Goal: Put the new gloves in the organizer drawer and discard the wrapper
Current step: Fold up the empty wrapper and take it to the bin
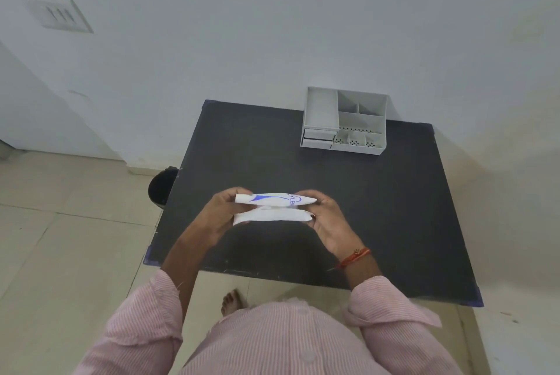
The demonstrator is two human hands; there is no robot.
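Note:
A white glove wrapper [272, 208] with blue print is held above the middle of the black table [394, 208]. Its two paper layers are spread apart along the near edge. My left hand [221, 211] grips the wrapper's left end and my right hand [325, 214] grips its right end. The gloves inside cannot be seen. A white organizer [345, 121] stands at the table's far right corner against the wall; its small drawer [318, 136] at the lower left front looks closed.
A dark round bin [160, 188] stands on the tiled floor at the table's left edge. A white wall runs right behind the table. My bare foot [231, 302] is on the floor at the table's near edge.

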